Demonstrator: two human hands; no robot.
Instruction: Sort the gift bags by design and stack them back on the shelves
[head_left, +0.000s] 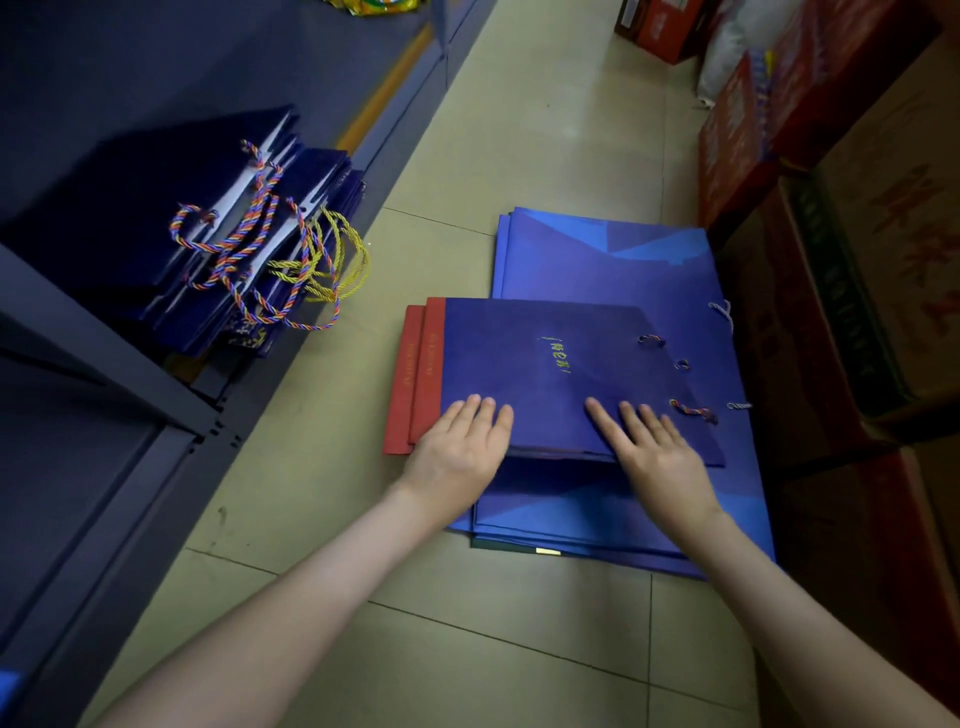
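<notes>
On the tiled floor lies a small stack of dark blue gift bags with red bottom bands and gold lettering. It rests on a larger stack of brighter blue gift bags. My left hand lies flat with straight fingers on the near left corner of the dark blue stack. My right hand lies flat on its near edge, fingers spread. On the shelf at the left sits a pile of navy gift bags with multicoloured and yellow rope handles hanging over the edge.
Red and brown cardboard boxes line the right side, close against the floor stacks. The dark metal shelving unit runs along the left. Beige floor tiles stretch ahead between them.
</notes>
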